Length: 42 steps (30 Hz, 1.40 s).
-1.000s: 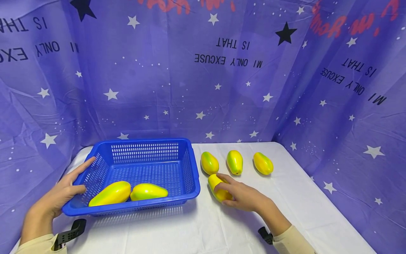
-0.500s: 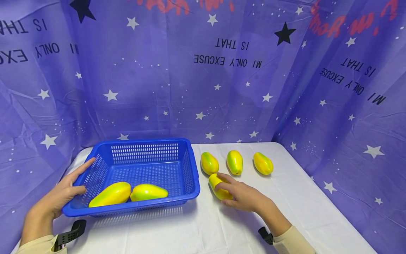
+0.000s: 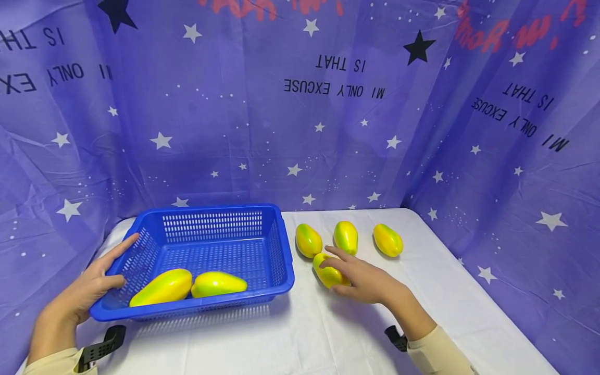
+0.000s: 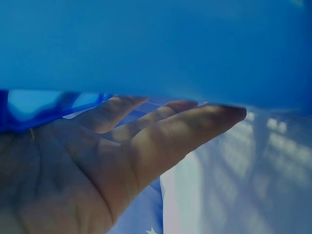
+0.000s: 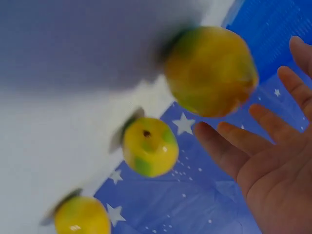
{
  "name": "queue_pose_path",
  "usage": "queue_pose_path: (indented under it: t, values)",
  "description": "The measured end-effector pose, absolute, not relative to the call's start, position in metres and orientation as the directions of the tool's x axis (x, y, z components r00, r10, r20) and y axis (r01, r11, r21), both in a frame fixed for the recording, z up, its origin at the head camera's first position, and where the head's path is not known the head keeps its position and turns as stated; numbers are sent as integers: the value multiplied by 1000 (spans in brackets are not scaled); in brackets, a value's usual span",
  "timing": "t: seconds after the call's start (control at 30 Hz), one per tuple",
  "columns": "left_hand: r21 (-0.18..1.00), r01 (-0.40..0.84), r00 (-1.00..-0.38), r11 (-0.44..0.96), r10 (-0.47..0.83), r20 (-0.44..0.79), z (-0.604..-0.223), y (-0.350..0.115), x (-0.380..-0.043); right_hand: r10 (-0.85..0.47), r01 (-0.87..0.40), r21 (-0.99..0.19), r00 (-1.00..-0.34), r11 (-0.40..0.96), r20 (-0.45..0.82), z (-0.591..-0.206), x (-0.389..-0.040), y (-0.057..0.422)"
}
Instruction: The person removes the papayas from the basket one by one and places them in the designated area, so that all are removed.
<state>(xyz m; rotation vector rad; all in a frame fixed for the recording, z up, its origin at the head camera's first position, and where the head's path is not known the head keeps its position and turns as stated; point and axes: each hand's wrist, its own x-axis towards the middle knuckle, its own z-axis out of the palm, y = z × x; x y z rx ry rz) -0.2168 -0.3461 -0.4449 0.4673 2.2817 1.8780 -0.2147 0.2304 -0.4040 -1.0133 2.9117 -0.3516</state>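
My left hand (image 3: 94,286) grips the left rim of a blue plastic basket (image 3: 220,208), its thumb and index finger over the edge. In the left wrist view its other fingers (image 4: 170,136) lie under the basket. Two yellow-green papayas, one on the left (image 3: 164,287) and one on the right (image 3: 219,284), lie inside along the near wall. My right hand (image 3: 363,276) hovers over another papaya (image 3: 326,271) on the table, fingers spread. The right wrist view shows these fingers (image 5: 229,146) apart from the nearest papaya (image 5: 212,73).
Behind my right hand stand three more papayas in a row: left (image 3: 308,241), middle (image 3: 346,237), right (image 3: 388,240). A white cloth covers the table (image 3: 290,344). Purple star-printed curtains (image 3: 262,130) enclose the back and sides.
My right hand has loosened its hold on the papaya and lifted slightly. That papaya has shifted a little to the right and back. My left hand and the basket stay in place.
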Motion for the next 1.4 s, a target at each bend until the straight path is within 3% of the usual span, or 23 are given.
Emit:
queue_pose_path:
  t: [0.27,0.77,1.13,1.4]
  values:
    - [966,189,-935,174,333,123,-449,-350,-215,-651,-641,-195,-759,742,15,-365,-230,216]
    - [969,157,-943,193,319,90,-447,-351,-216,-820,-818,-70,-561,570,-115,-309,-258,133]
    - [958,172,-948,230,305,97,-445,-346,-217,-848,-862,-62,-479,503,-227,-304,-265,84]
    - [972,167,-936,164,335,104,-444,-346,-217,-869,-904,-70,-380,421,-317,-309,-269,44]
